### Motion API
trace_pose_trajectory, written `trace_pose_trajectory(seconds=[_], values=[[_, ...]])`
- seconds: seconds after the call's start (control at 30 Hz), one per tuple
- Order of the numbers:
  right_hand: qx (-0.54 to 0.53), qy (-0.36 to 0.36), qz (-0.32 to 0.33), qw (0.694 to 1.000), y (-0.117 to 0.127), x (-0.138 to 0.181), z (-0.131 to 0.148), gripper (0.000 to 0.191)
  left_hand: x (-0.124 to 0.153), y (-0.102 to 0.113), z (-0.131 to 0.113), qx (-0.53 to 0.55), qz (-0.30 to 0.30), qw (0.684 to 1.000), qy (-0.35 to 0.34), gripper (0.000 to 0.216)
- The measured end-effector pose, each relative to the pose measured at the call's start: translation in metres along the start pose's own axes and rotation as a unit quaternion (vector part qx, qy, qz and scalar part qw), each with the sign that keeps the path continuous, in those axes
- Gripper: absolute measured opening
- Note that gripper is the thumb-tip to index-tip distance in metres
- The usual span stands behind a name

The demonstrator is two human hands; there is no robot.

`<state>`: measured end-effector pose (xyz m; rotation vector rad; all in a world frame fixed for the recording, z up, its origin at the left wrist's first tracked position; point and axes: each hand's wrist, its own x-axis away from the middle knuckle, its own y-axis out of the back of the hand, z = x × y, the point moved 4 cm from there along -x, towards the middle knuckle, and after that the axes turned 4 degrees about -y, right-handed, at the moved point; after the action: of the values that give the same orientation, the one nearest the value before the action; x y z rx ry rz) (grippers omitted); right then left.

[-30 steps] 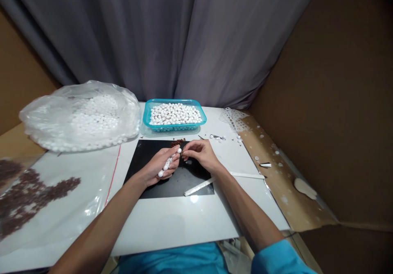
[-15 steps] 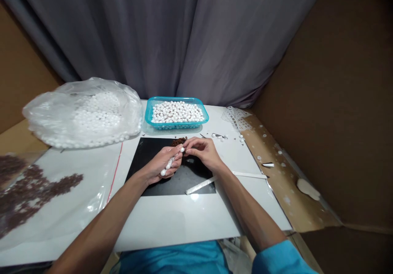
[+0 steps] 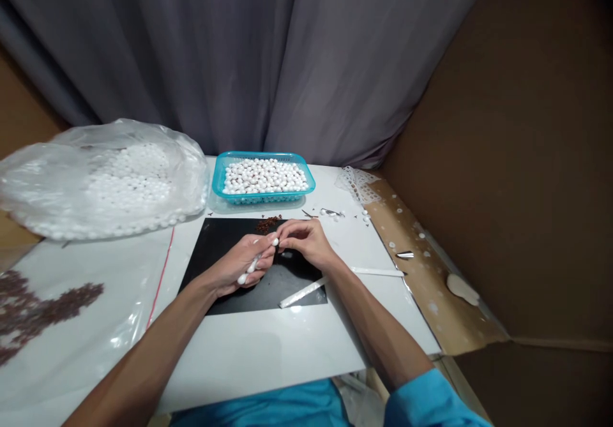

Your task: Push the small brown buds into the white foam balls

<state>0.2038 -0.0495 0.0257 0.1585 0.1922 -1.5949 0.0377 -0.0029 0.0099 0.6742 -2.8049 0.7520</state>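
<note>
My left hand is closed around several small white balls, with a single white ball pinched at its thumb and fingertips. Against that ball, the fingertips of my right hand are pressed together; whatever they pinch is too small to make out. Both hands are just above a black mat. A little heap of brown bits lies at the mat's far edge, behind my hands.
Behind the mat stands a blue basket of white balls. A big clear bag of similar balls is at the left, with a flat bag of brown bits nearer. A white strip and a metal cone lie to the right.
The whole view has shifted, so the table and its things appear farther left. My hands stay together at the pinched ball, and the hold looks much the same.
</note>
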Motion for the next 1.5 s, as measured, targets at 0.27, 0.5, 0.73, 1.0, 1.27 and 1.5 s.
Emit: trace_pose_trajectory(seconds=[0.27, 0.5, 0.73, 1.0, 1.27, 1.5], values=[[-0.003, 0.032, 0.000, 0.999, -0.0014, -0.0007, 0.0015, 0.020, 0.0031, -0.0049, 0.0002, 0.021, 0.032, 0.999, 0.013, 0.052], [-0.010, 0.045, -0.024, 0.999, -0.0011, -0.0009, 0.0012, 0.018, 0.0016, -0.0077, 0.0028, 0.044, 0.030, 0.998, 0.013, 0.051], [-0.071, 0.000, -0.010, 0.997, 0.0000, -0.0019, 0.0019, 0.022, -0.0007, -0.0071, -0.0032, 0.063, 0.020, 0.997, -0.032, 0.051], [-0.082, -0.003, 0.004, 0.997, -0.0018, -0.0004, 0.0003, 0.020, -0.0021, -0.0047, -0.0030, 0.025, -0.004, 0.998, -0.053, 0.050], [-0.062, -0.003, 0.023, 0.998, 0.0007, -0.0001, 0.0026, 0.022, -0.0003, -0.0060, -0.0024, -0.010, 0.016, 0.998, -0.065, 0.050], [-0.038, 0.024, 0.037, 0.998, 0.0008, 0.0007, 0.0070, 0.019, 0.0005, -0.0052, -0.0023, -0.041, 0.040, 0.996, -0.067, 0.048]])
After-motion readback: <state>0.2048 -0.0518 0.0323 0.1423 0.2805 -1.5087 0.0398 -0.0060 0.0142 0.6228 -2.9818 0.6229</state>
